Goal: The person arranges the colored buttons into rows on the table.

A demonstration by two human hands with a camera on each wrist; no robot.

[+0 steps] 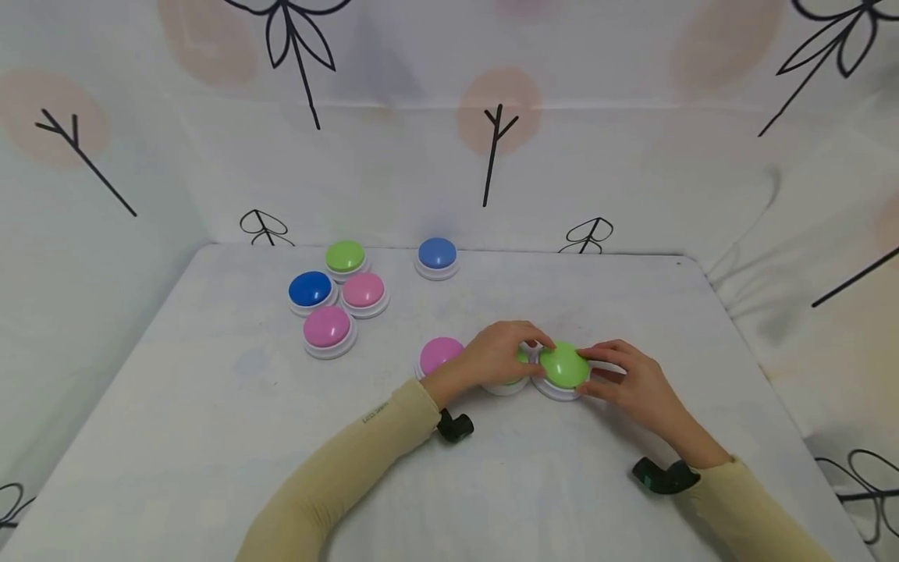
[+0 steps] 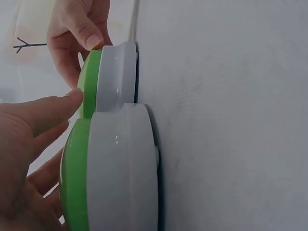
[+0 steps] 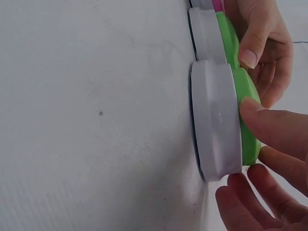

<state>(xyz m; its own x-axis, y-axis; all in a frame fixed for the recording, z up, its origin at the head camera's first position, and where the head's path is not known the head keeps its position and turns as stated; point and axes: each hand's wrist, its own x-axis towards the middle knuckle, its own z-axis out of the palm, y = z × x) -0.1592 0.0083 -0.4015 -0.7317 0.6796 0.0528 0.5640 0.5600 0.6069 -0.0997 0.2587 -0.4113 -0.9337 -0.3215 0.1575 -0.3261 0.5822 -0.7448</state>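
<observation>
A green push button (image 1: 564,364) with a white round base sits on the table between my hands. My left hand (image 1: 495,355) holds its left side, thumb and forefinger on the dome's edge. On the opposite side, my right hand (image 1: 642,390) pinches the dome between thumb and fingers, as the right wrist view shows up close. A second green button (image 2: 74,178) stands right against the first, partly hidden under my left hand in the head view. Just left of that, a pink button (image 1: 440,355) is partly covered by my left wrist. The bases stand flat on the table.
At the back left stand a green button (image 1: 345,256), a dark blue button (image 1: 310,289) and two pink buttons (image 1: 363,289), grouped closely. A lighter blue button (image 1: 437,254) stands alone near the table's back edge. Patterned white cloth (image 1: 393,172) hangs behind the white table (image 1: 211,437).
</observation>
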